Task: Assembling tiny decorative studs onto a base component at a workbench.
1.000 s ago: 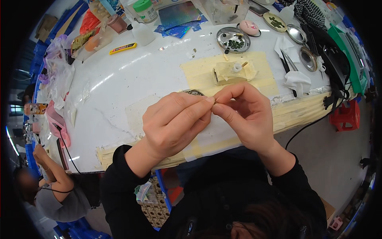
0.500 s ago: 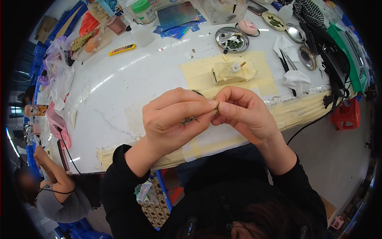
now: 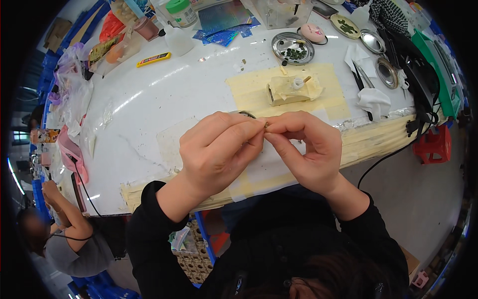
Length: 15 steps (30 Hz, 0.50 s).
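My left hand (image 3: 219, 147) and my right hand (image 3: 312, 149) meet fingertip to fingertip over the near edge of the table. Between them sits a tiny brownish-gold piece (image 3: 266, 125), too small to name, pinched by both hands. Behind my left fingers the rim of a round metal dish (image 3: 246, 114) peeks out; most of it is hidden. Just beyond the hands, on yellow tape, stands a tape-wrapped block (image 3: 286, 97) carrying a small white nozzle-like cup (image 3: 298, 83) and a short stick.
A round metal tray (image 3: 293, 48) with small dark green pieces lies farther back. Tweezers (image 3: 359, 74) and crumpled tissue (image 3: 374, 101) are at right, a yellow cutter knife (image 3: 154, 60) at left. Another person (image 3: 74, 234) sits at far left; a red stool (image 3: 432, 143) stands at right.
My right hand has turned, its thumb and index finger stretching out more toward the left fingertips. The tiny piece shows more clearly. The view has shifted slightly.
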Tool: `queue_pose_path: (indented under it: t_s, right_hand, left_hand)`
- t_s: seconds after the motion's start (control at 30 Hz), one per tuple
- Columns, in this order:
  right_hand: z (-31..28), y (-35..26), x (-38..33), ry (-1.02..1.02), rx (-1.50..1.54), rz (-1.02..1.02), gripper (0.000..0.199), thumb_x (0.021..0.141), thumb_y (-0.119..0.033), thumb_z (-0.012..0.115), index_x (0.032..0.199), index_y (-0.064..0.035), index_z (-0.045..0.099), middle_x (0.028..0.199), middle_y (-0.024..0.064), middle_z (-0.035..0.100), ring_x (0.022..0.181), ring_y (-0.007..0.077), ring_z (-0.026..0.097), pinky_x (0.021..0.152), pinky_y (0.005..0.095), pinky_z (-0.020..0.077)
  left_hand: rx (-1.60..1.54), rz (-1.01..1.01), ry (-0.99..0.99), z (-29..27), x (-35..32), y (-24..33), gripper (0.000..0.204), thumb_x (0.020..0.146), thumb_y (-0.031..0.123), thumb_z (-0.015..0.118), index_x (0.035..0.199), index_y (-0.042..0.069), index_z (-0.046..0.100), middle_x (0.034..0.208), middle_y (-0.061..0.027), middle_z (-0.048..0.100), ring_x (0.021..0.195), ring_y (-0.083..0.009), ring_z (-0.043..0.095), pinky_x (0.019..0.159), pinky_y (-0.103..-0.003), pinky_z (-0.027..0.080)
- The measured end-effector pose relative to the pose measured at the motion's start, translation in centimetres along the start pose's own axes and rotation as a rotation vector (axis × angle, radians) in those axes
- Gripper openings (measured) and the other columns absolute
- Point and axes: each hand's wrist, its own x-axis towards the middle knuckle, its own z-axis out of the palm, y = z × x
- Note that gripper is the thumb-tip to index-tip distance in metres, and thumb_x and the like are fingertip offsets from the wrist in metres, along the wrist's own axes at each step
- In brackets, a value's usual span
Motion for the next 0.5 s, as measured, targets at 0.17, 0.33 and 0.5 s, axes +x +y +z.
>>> queue_pose_path:
  t_s: [0.17,0.33,0.5]
  right_hand:
    - [-0.5,0.1,0.0,-0.007,0.373,0.296,0.018,0.087,0.0,0.07,0.102,0.0036,0.062,0.095,0.008,0.068,0.083,0.01,0.066,0.074,0.0245,0.0557]
    - [-0.4,-0.7,0.3,-0.032,0.293,0.291,0.012,0.091,-0.003,0.066,0.1,0.0037,0.063,0.093,0.007,0.068,0.084,0.0102,0.067,0.076,0.0234,0.0549]
    - [-0.8,-0.2,0.2,-0.087,0.296,0.309,0.013,0.093,-0.007,0.065,0.099,0.0041,0.063,0.091,0.0072,0.069,0.083,0.0112,0.067,0.077,0.0242,0.0555]
  left_hand:
    - [-0.079,-0.02,0.01,0.0,-0.1,0.0,0.022,0.069,-0.007,0.077,0.089,0.0,0.071,0.081,-0.01,0.07,0.07,-0.0181,0.068,0.06,-0.026,0.053]
    - [-0.07,-0.047,-0.012,0.0,-0.1,0.0,0.021,0.069,-0.007,0.077,0.088,0.0,0.071,0.081,-0.0099,0.07,0.07,-0.0181,0.068,0.061,-0.026,0.053]
    - [-0.091,-0.022,-0.017,0.1,0.1,0.1,0.02,0.069,-0.007,0.078,0.086,0.001,0.071,0.08,-0.0093,0.069,0.07,-0.0185,0.068,0.061,-0.027,0.053]
